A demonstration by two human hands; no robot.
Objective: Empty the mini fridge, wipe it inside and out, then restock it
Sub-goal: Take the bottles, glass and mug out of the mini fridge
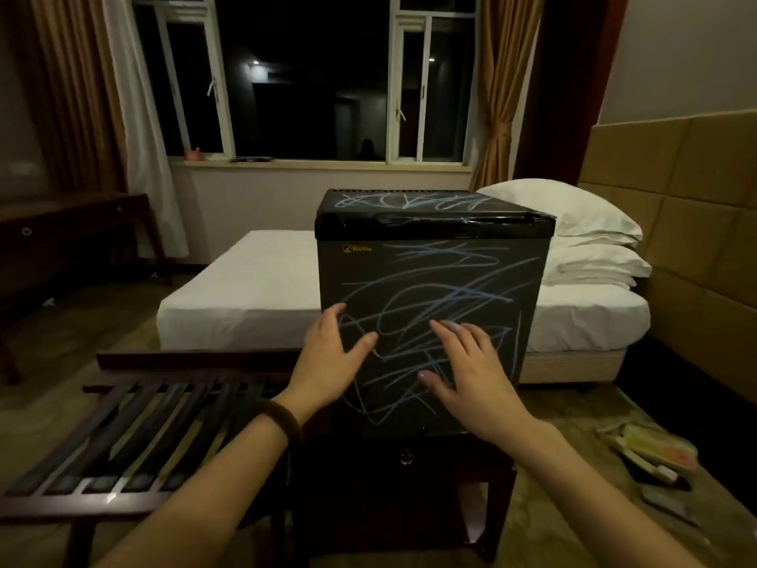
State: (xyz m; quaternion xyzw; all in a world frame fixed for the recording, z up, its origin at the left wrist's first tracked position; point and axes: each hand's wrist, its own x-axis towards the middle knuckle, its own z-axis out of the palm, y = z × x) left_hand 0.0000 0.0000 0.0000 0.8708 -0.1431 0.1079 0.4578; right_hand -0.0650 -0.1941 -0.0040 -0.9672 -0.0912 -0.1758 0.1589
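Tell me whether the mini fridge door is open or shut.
Shut: the scribbled door sits flush on the mini fridge, no interior showing.

Both hands [332, 354] [471, 371] — flat on fridge door [430, 289]

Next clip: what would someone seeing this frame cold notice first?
The black mini fridge in the centre, door shut, its front and top covered in pale blue scribbles. Both hands are spread on its door: the left hand near the left edge, the right hand lower centre. Behind it lies a white bed under a dark window.
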